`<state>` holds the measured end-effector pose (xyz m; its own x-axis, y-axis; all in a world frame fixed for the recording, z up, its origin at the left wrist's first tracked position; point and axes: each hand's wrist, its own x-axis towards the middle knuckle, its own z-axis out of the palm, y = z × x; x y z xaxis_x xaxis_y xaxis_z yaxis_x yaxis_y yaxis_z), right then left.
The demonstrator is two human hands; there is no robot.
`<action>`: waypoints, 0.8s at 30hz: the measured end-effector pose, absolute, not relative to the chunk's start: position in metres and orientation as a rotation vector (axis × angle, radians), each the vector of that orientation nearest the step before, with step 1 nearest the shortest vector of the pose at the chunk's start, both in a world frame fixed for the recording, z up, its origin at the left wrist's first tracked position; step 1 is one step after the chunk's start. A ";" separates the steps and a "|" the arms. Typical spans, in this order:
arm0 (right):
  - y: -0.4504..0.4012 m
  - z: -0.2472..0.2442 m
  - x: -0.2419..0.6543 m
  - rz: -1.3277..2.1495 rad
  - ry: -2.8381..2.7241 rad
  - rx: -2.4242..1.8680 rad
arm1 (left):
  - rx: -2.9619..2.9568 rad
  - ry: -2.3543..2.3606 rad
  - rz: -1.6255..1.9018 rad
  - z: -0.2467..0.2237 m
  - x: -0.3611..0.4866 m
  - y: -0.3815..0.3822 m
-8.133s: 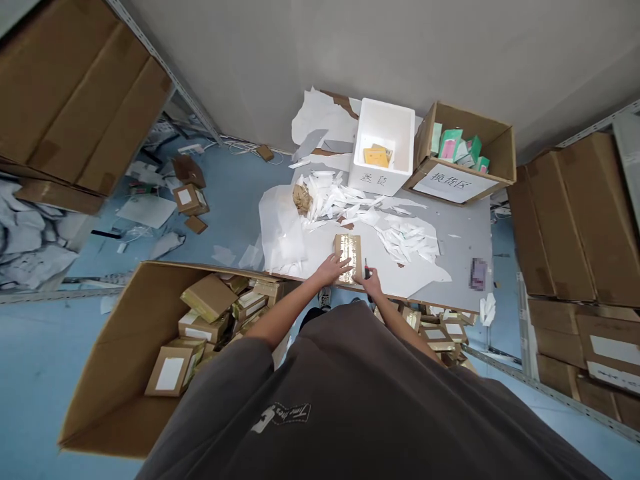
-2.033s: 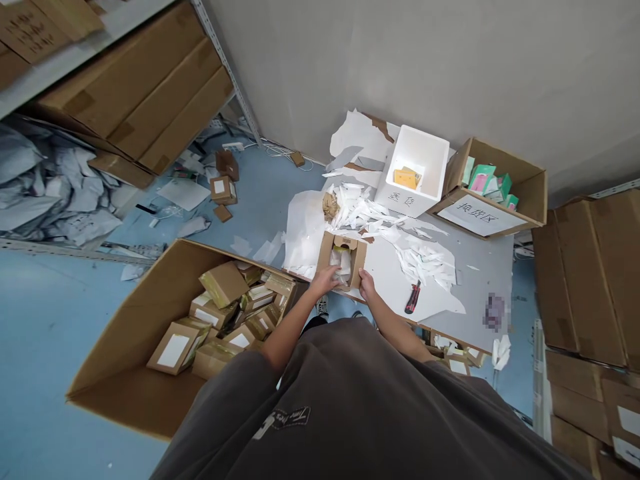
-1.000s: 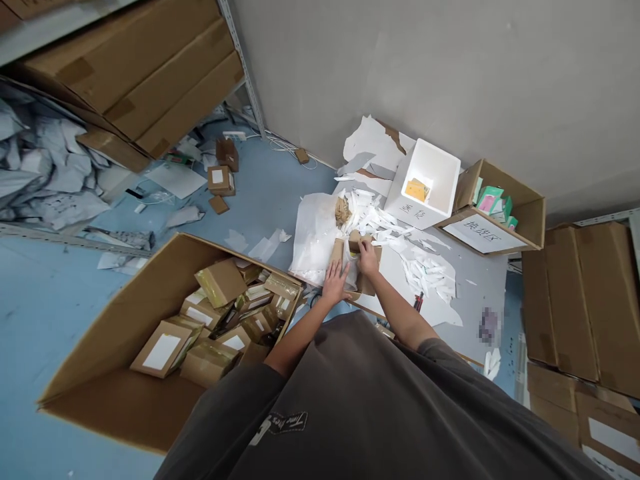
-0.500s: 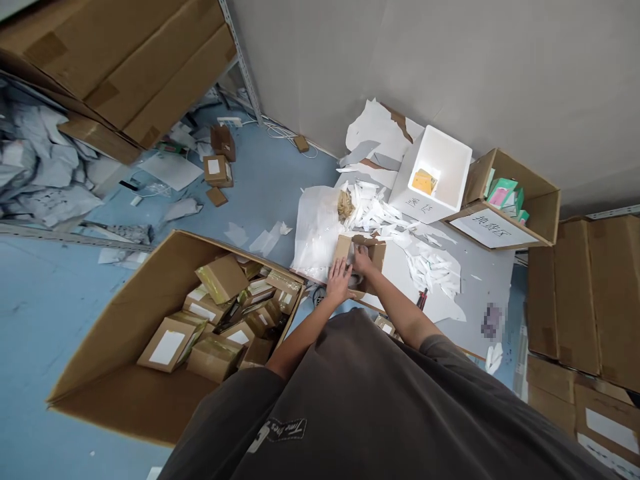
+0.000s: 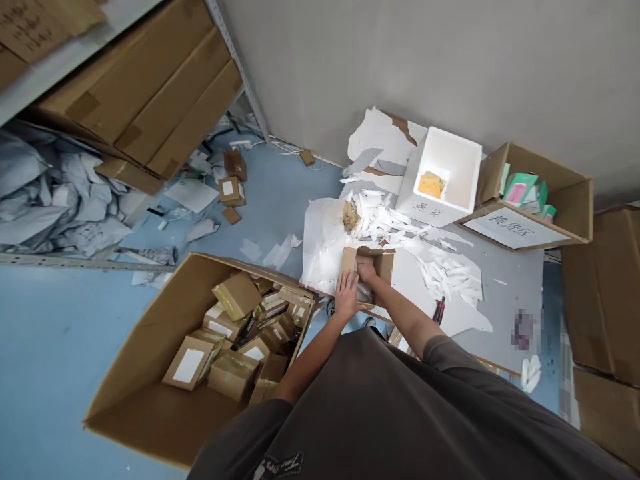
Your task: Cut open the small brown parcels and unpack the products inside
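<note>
A small open cardboard box stands at the table's near left edge, its flaps up. My left hand lies along the box's left side, fingers stretched out flat against the cardboard. Inside the box is my right hand, its fingers curled together; what they hold, if anything, is hidden. Something pale, perhaps wrapping, shows below the right hand in the box. Left of the box, a sheet of white translucent wrap hangs over the table edge. A crumpled brown paper wad sits beside white paper strips.
Down to the left, a large carton holds several small taped boxes. A white foam bin and a labelled carton stand at the table's back. A dark red-handled tool lies near my right forearm. Shelving rises at far left.
The view has shifted, so the scene sits lower and further right. My right hand is still in the box; my left hand stays against its left side.
</note>
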<state>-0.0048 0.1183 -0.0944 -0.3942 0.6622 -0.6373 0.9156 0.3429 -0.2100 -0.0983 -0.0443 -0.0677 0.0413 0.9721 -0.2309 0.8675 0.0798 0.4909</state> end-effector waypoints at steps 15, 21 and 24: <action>0.116 0.054 0.165 -1.602 2.450 1.965 | 1.917 1.769 0.203 -0.053 -0.125 -0.037; 0.107 0.052 0.272 -2.075 2.132 2.083 | 1.934 1.771 0.397 -0.010 -0.127 -0.027; 0.107 0.024 0.291 -2.105 2.080 1.931 | 1.895 1.726 0.621 0.011 -0.076 -0.021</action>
<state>0.2909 0.1075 0.0240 -0.3495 0.8465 -0.4016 0.3912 -0.2577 -0.8835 -0.0763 -0.0207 0.0113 0.0924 0.9957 0.0012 0.7681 -0.0721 0.6362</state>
